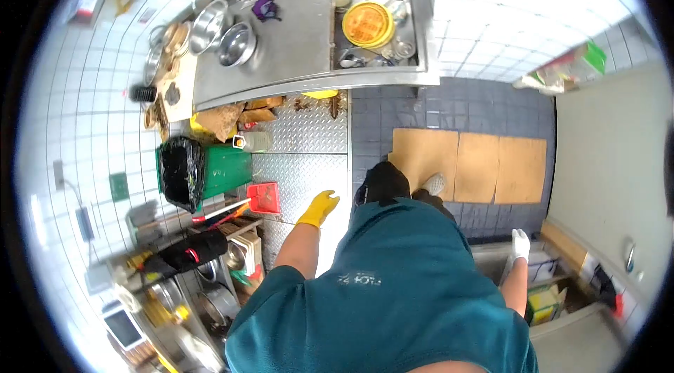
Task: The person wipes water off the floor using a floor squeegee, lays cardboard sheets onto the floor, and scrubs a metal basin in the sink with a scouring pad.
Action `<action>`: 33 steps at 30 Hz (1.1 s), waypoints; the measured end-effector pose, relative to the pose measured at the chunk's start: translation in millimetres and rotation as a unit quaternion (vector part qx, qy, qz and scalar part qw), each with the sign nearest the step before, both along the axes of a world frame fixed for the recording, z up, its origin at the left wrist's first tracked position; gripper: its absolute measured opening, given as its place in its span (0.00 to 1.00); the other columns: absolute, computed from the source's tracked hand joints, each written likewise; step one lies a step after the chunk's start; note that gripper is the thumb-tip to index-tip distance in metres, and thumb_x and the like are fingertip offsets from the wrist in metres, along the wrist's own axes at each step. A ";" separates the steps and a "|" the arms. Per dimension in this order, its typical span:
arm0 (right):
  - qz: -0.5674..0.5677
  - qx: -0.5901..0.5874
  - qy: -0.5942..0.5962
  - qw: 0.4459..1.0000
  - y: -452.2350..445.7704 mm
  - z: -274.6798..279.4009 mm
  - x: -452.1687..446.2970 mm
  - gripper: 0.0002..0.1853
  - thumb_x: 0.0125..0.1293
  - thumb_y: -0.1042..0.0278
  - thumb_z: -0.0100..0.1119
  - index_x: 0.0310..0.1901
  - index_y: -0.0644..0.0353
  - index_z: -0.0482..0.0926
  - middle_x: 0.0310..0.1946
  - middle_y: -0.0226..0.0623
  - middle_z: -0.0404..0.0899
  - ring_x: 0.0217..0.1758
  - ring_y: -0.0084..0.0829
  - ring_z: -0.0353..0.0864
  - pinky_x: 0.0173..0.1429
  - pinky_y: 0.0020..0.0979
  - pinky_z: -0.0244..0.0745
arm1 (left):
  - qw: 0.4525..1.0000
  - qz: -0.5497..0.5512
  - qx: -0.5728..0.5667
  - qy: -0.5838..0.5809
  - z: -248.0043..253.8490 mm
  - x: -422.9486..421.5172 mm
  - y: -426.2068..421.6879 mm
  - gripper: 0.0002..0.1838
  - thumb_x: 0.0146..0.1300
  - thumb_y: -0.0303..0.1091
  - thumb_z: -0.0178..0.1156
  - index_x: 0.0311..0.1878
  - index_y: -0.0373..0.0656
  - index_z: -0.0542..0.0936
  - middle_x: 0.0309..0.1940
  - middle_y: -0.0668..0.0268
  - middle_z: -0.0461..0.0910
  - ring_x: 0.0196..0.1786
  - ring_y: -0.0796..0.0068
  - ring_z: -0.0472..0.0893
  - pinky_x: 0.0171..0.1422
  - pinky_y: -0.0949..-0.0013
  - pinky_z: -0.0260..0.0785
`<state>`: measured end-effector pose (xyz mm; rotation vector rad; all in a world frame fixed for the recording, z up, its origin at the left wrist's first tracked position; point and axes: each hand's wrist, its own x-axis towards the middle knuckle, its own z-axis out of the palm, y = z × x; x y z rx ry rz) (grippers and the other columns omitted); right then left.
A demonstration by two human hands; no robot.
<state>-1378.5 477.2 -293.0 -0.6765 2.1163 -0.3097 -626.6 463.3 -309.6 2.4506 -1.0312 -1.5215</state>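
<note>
My left hand [320,209], in a yellow rubber glove, hangs over the metal floor plates with its fingers apart and nothing in it. The red dustpan [264,198] on the floor is the nearest thing to it. My right hand [520,244], in a white glove, is out at my other side with its fingers stretched and small in view; nothing shows in it. It is above the low shelving [554,261], touching nothing that I can make out.
A steel sink [425,36] holds yellow dishes [368,24]. On the counter [298,36] are metal bowls [237,44] and a purple cloth [266,9]. A green bin [228,166] stands left, near shelves of pots [219,303]. Cardboard [481,167] covers the tiles ahead.
</note>
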 end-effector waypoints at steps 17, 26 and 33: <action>0.385 -0.144 0.037 0.911 -337.1 112.8 240.0 0.28 0.72 0.59 0.60 0.69 0.63 0.72 0.66 0.53 0.75 0.70 0.42 0.74 0.73 0.35 0.66 | 0.965 0.250 -0.071 0.011 26.0 29.5 -21.2 0.31 0.66 0.47 0.63 0.67 0.38 0.75 0.58 0.47 0.80 0.61 0.56 0.80 0.65 0.61 0.72; 0.507 -0.259 0.033 0.821 -472.5 114.5 321.2 0.23 0.70 0.59 0.59 0.63 0.59 0.78 0.56 0.50 0.82 0.61 0.46 0.80 0.65 0.37 0.73 | 0.919 0.394 -0.015 0.011 -17.6 -30.8 66.0 0.30 0.67 0.44 0.63 0.66 0.34 0.75 0.54 0.49 0.83 0.53 0.64 0.82 0.55 0.64 0.76; 0.556 -0.293 -0.040 0.777 -506.1 101.0 402.0 0.20 0.70 0.63 0.59 0.61 0.59 0.80 0.52 0.53 0.82 0.58 0.49 0.81 0.62 0.40 0.75 | 0.944 0.329 0.001 0.024 23.7 -85.9 70.8 0.30 0.65 0.47 0.61 0.65 0.36 0.77 0.58 0.45 0.81 0.63 0.52 0.79 0.67 0.59 0.70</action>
